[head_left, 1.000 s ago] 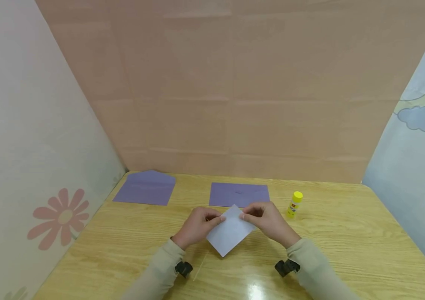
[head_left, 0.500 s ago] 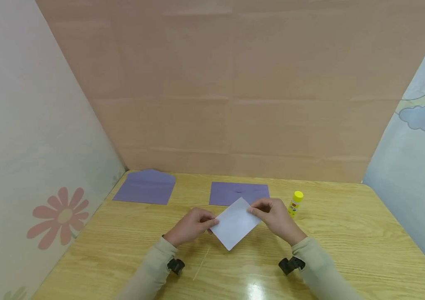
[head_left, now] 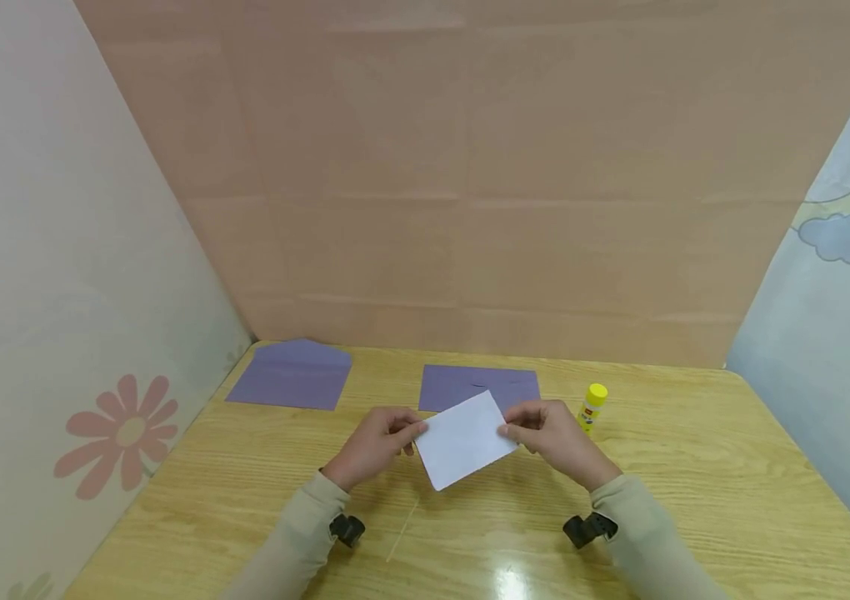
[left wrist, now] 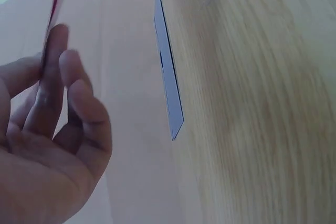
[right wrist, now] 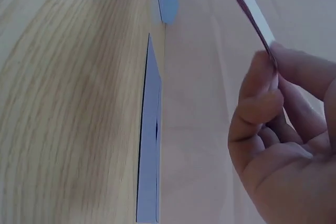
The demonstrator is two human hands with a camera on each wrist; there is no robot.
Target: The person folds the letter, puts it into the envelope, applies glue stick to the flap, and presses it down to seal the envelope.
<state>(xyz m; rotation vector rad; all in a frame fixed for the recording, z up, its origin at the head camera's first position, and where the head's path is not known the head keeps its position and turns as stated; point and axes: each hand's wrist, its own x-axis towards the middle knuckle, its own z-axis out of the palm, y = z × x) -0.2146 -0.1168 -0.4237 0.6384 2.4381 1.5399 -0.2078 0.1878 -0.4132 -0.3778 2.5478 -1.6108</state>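
Note:
Both hands hold a white rectangular card [head_left: 464,442] tilted above the table, its plain side towards me. My left hand [head_left: 374,446] pinches the left edge between thumb and fingers; in the left wrist view the left hand [left wrist: 58,124] has the card edge-on between its fingertips. At the opposite edge my right hand [head_left: 560,437] pinches the card, as the right wrist view shows with the thin card [right wrist: 252,17] seen from its edge. A dark reddish tint shows on the card's far side. Behind it lies a purple envelope [head_left: 462,380], partly covered by the card in the head view.
Another purple envelope [head_left: 288,382], flap raised outward, lies at the back left of the wooden table [head_left: 695,483]. A yellow glue stick [head_left: 592,405] stands just beyond the right hand. A thin pale strip [head_left: 402,531] lies near the front. Paper-covered walls enclose the table.
The card has turned from a diamond-like slant to a more level position. My hands have moved apart to its left and right edges, still pinching it.

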